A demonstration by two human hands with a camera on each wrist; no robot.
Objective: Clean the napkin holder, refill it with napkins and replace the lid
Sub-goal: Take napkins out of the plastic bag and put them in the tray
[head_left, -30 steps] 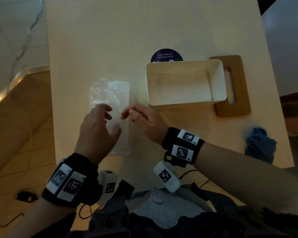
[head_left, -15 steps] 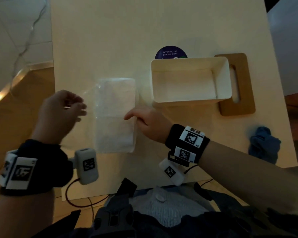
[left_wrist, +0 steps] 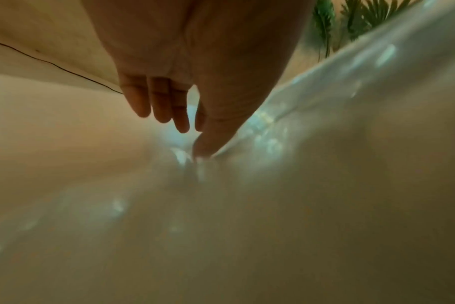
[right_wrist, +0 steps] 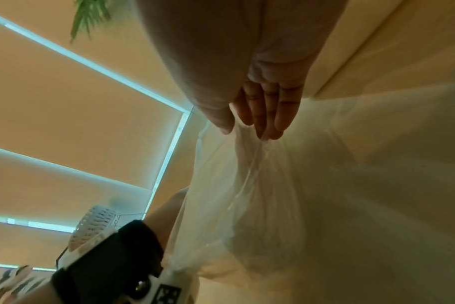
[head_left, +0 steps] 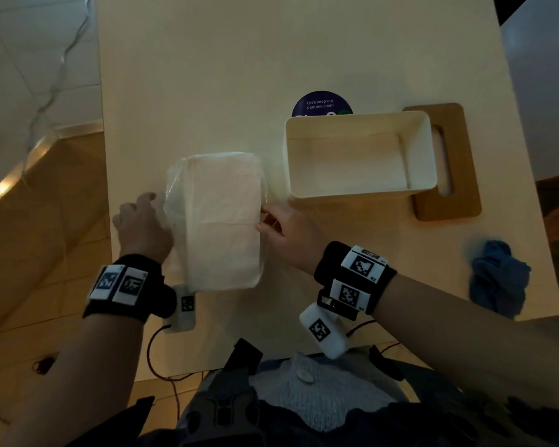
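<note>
Head view: a pack of white napkins (head_left: 223,221) in a clear plastic wrapper (head_left: 174,201) lies on the pale table (head_left: 191,75), near the front edge, lengthwise away from the person. The left hand (head_left: 144,225) sits at the pack's left side; the left wrist view shows its thumb and forefinger pinching the film while the other fingers (left_wrist: 159,102) hang straight and free. The right hand (head_left: 286,230) is at the pack's right edge — in the right wrist view its fingertips (right_wrist: 269,123) and thumb pinch a gathered fold of the wrapper.

The napkin holder (head_left: 360,154), a white open box, stands just right of the pack and apart from it, with no contents visible inside. The wooden lid (head_left: 449,162) with its slot lies flat on the table, partly under the holder's right end. A blue cloth (head_left: 497,275) lies crumpled near the table's right front corner, well apart from the holder. A round purple sticker (head_left: 320,103) shows on the table just behind the holder — partly hidden by its far wall.
</note>
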